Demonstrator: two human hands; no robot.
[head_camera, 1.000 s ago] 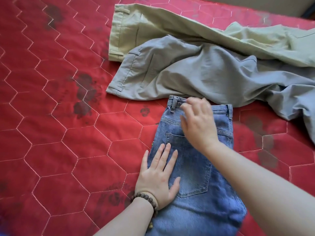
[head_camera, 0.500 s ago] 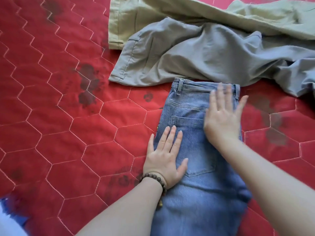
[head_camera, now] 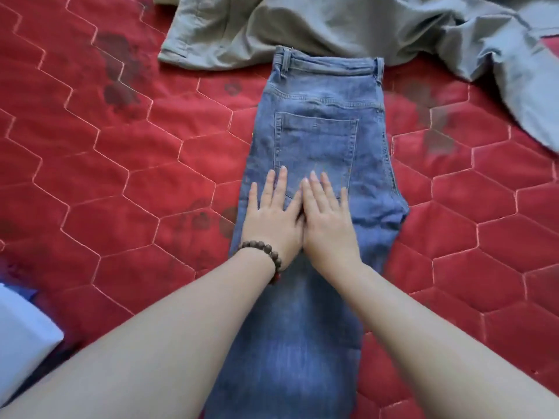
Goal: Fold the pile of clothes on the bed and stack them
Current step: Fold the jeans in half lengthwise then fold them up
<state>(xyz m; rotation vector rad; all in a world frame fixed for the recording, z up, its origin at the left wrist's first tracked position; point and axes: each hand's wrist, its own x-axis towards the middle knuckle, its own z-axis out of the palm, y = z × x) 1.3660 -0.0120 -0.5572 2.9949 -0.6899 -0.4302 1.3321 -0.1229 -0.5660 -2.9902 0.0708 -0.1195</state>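
Denim jeans (head_camera: 326, 140) lie folded lengthwise on the red quilted bed (head_camera: 121, 164), waistband touching the grey trousers (head_camera: 332, 25). Left hand (head_camera: 270, 219) and right hand (head_camera: 328, 219) press flat side by side below the back pocket, fingers straight, holding nothing.

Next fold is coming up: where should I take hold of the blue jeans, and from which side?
Probably take the blue jeans at the waistband, pinching both corners from the far end. They lie flat, legs doubled lengthwise, and the band is a thick straight edge. The left hand and right hand rest flat mid-garment; the hem is out of view.
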